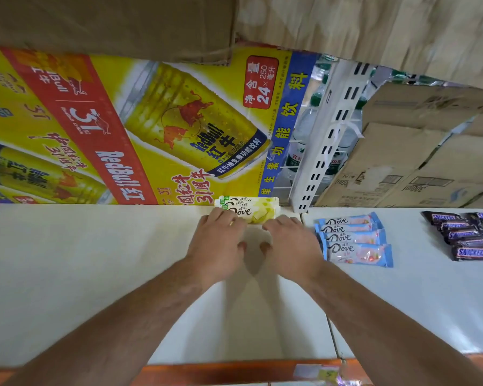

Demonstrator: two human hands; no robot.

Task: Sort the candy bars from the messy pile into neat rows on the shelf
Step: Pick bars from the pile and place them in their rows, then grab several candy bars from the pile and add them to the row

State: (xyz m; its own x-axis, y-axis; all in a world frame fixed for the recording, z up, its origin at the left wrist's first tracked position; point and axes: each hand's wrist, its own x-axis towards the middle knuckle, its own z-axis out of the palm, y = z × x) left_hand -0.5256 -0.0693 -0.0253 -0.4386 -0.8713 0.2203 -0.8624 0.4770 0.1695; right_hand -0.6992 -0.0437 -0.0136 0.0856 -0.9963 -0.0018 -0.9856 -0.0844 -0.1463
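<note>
Head camera is showing our two hands on the white shelf [95,274]. We are pressing the left hand [221,238] and the right hand [287,240], fingers nearly straight and gripping nothing, on the two ends of the yellow candy bars [262,211], which are lying just in front of the Red Bull box [123,121]. Blue candy bars [352,238] and brown candy bars [466,235] are lying in rows to the right of this box.

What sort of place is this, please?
Probably a small shop or its stockroom: blue Dove bars and Snickers bars lined up on a white shelf, a Red Bull case and bottled water behind.
</note>
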